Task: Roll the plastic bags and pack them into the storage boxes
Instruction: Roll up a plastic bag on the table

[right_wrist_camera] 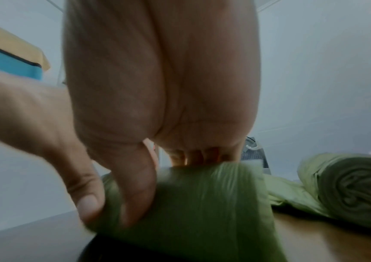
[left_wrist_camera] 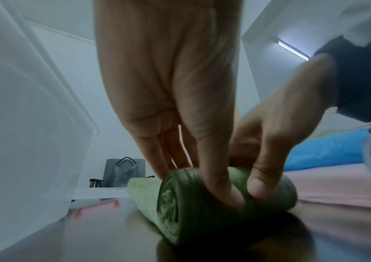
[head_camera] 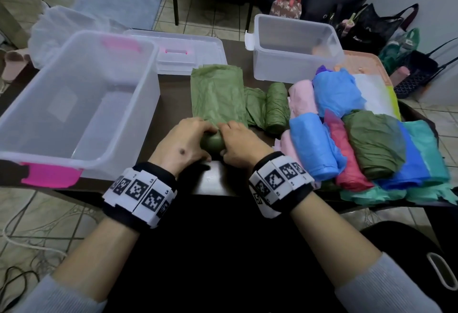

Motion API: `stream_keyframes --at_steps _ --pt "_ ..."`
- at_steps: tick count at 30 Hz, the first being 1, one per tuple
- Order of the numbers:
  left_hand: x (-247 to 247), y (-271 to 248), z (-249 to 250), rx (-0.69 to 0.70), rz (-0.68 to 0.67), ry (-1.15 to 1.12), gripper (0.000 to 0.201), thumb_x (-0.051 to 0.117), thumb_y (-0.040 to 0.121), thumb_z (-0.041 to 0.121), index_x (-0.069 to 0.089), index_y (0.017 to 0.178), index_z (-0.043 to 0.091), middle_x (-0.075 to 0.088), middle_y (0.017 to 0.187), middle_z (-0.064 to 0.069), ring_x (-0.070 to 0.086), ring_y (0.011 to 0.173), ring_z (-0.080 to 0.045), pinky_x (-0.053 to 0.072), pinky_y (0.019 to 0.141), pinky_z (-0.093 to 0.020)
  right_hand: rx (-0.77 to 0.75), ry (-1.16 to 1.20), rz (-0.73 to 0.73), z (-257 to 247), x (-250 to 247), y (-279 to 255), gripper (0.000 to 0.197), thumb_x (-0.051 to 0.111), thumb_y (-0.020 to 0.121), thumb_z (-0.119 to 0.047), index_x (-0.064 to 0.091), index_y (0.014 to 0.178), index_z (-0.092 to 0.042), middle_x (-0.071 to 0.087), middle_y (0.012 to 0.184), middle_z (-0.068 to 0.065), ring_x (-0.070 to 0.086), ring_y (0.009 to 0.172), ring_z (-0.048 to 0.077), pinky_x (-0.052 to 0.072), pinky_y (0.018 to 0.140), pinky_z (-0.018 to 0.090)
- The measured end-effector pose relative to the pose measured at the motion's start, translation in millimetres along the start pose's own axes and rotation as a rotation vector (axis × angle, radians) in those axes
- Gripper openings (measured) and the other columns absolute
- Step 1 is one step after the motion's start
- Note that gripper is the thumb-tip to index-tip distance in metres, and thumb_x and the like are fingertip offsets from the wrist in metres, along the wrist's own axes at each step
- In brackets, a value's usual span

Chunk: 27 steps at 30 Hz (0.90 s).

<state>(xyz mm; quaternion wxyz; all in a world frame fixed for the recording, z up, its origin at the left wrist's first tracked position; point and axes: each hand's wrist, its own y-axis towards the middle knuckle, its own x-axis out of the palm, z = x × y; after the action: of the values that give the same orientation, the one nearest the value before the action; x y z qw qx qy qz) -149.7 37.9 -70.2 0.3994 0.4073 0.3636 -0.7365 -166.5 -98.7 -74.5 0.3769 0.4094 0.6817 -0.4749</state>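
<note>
Crinkly matt green plastic bag [head_camera: 218, 94]; translucent box [head_camera: 74, 104]

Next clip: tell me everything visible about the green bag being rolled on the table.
The green bag is thin, crinkled olive-green plastic, folded into a long flat strip lying on the dark table. Its near end is wound into a tight roll, with spiral layers showing at the end face. The left hand and right hand both grip the roll, thumbs in front, fingers behind. The far part lies flat, not yet rolled, reaching toward a clear lid. A finished green roll lies beside it.
</note>
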Motion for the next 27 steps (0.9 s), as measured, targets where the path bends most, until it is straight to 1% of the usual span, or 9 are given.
stream_keyframes --at_steps 5,9,11,14,16,19,22,24,27 --pt "-5.3 -6.7 -3.9 -0.083 -0.109 -0.076 0.051 0.078 0.072 0.016 0.064 0.120 0.027 0.066 0.115 -0.002 0.059 0.108 -0.019 0.046 0.089 -0.026 0.048 0.136 -0.205 6.9 -10.6 -9.8 0.050 0.061 0.086 -0.029 0.040 0.129 -0.014 0.053 0.128 0.009 0.051 0.114 0.025 0.039 0.088 0.029" --pt "-5.4 -15.4 -7.4 -0.070 -0.221 -0.100 0.044 0.072 0.080 0.020 0.062 0.122 0.029 0.066 0.114 -0.002 0.059 0.105 -0.016 0.041 0.081 -0.020 0.030 0.100 -0.289 7.4 -9.7 -19.2 0.050 0.055 0.090 -0.038 0.044 0.135 -0.019 0.043 0.136 0.006 0.041 0.124 0.024 0.034 0.101 0.034" --pt "-5.1 -12.7 -7.3 -0.071 -0.240 -0.096 0.043 0.068 0.083 0.021 0.060 0.125 0.028 0.065 0.118 -0.003 0.058 0.109 -0.018 0.043 0.086 -0.022 0.037 0.055 -0.177 3.4 -6.0 -24.9 0.052 0.056 0.089 -0.037 0.043 0.136 -0.020 0.037 0.136 0.007 0.030 0.129 0.026 0.031 0.104 0.039" --pt "-7.5 -6.0 -4.0 -0.084 -0.283 -0.076 0.040 0.065 0.086 0.020 0.060 0.125 0.024 0.064 0.119 -0.006 0.058 0.110 -0.021 0.045 0.093 -0.028 0.030 -0.038 0.136 -7.5 6.3 -33.6 0.040 0.059 0.087 -0.030 0.047 0.121 -0.013 0.045 0.123 0.008 0.039 0.119 0.026 0.038 0.092 0.037" --pt "-8.5 -1.4 -3.6 -0.086 -0.308 -0.074 0.037 0.061 0.088 0.020 0.061 0.124 0.022 0.064 0.119 -0.005 0.057 0.111 -0.021 0.045 0.094 -0.029 0.017 -0.142 0.323 -19.2 21.5 -39.7 0.027 0.061 0.086 -0.023 0.052 0.108 -0.010 0.052 0.112 0.008 0.049 0.107 0.025 0.043 0.080 0.034" --pt "-8.6 3.7 -6.4 -0.091 -0.330 -0.097 0.037 0.058 0.090 0.022 0.058 0.127 0.021 0.062 0.124 -0.003 0.055 0.115 -0.019 0.042 0.099 -0.029 0.095 -0.220 0.467 -30.7 46.3 -44.1 0.027 0.078 0.065 -0.022 0.065 0.085 -0.010 0.062 0.083 0.007 0.062 0.077 0.024 0.050 0.063 0.028" --pt "-7.3 6.2 -13.2 -0.127 -0.295 -0.207 0.046 0.067 0.085 0.023 0.056 0.129 0.019 0.059 0.129 -0.001 0.053 0.121 -0.014 0.037 0.106 -0.027 0.121 -0.294 0.435 -29.2 68.2 -45.5 0.041 0.054 0.072 -0.017 0.066 0.109 -0.003 0.065 0.100 0.010 0.064 0.095 0.026 0.052 0.086 0.035" --pt "-7.3 4.7 -17.0 -0.126 -0.168 -0.238 0.039 0.077 0.076 0.028 0.067 0.113 0.025 0.064 0.119 0.001 0.059 0.112 -0.013 0.042 0.098 -0.024 0.126 -0.315 0.425 -24.5 70.8 -44.4 0.051 0.042 0.073 -0.018 0.061 0.118 -0.002 0.064 0.109 0.011 0.062 0.103 0.028 0.048 0.094 0.037" --pt "-5.2 -2.8 -14.9 -0.069 0.081 -0.221 0.015 0.079 0.072 0.033 0.074 0.086 0.028 0.067 0.093 0.004 0.062 0.093 -0.015 0.044 0.078 -0.023 0.082 -0.271 0.290 -19.7 54.2 -37.0 0.068 0.062 0.064 -0.020 0.049 0.127 0.002 0.054 0.120 0.016 0.053 0.111 0.033 0.037 0.104 0.041"
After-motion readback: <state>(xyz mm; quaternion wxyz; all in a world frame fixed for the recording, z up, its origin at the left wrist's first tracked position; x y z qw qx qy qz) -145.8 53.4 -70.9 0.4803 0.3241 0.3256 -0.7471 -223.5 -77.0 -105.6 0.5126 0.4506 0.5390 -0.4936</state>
